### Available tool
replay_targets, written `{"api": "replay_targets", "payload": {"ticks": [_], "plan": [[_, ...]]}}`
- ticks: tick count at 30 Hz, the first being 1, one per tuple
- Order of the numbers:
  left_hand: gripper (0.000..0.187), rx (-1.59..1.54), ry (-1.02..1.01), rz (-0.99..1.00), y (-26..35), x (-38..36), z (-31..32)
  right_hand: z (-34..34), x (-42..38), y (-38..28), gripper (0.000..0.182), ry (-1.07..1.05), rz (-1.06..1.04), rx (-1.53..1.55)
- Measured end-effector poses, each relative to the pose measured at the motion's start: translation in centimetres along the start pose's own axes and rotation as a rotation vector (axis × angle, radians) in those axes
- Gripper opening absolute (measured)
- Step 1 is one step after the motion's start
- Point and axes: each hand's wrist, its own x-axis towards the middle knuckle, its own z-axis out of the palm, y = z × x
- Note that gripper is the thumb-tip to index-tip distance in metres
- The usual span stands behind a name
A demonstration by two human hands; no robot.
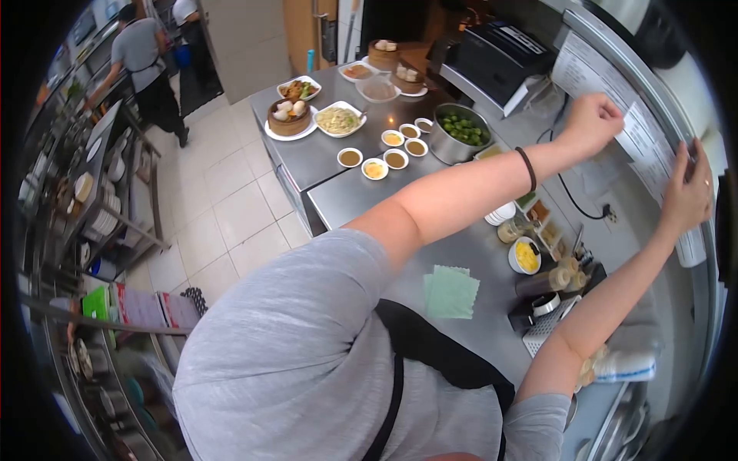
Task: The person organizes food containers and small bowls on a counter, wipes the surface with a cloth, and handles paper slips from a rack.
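Observation:
Both arms reach toward a metal rail (667,115) on the wall, where printed paper slips (588,71) hang. My left hand (590,123), with a black band at its wrist, is closed with its fingertips pinched at the edge of a white paper slip (636,129). Lower along the rail, my right hand (686,192) has its fingers pointing up at the rail edge, thumb and forefinger apart. A ring shows on one of its fingers. Beneath the arms, green paper sheets (452,292) lie on the steel counter (400,323).
A pot of green vegetables (461,134), several sauce bowls (396,159), a noodle plate (340,120) and a bamboo steamer (290,119) stand on the counter. A black printer (503,61) is near the wall. A yellow-filled bowl (525,256) sits below. Another person (138,58) works far left.

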Motion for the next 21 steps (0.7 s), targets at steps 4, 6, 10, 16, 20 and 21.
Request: {"api": "replay_targets", "payload": {"ticks": [4, 6, 10, 16, 20, 21], "plan": [[0.013, -0.002, -0.046, -0.051, 0.6, -0.6, -0.6, 0.3, -0.1, 0.0, 0.041, 0.034, -0.008, -0.023], [0.014, -0.076, -0.028, -0.023, 0.5, -0.8, -0.6, 0.1, -0.1, 0.1, 0.040, 0.024, -0.018, -0.030], [0.014, -0.048, -0.013, 0.021, 0.8, -1.0, -0.7, 0.0, 0.0, 0.5, 0.038, -0.032, -0.003, 0.014], [0.011, 0.008, 0.000, -0.109, 1.3, -1.2, -0.8, -1.4, 0.5, -0.6, 0.028, 0.174, -0.152, 0.146], [0.012, -0.008, -0.043, -0.087, 1.0, -0.9, -0.9, -1.2, -0.4, -1.0, 0.032, 0.133, -0.015, 0.050], [0.014, -0.018, -0.062, -0.074, 1.1, -0.9, -0.9, -1.2, -0.4, -0.9, 0.034, 0.149, -0.011, 0.066]]}}
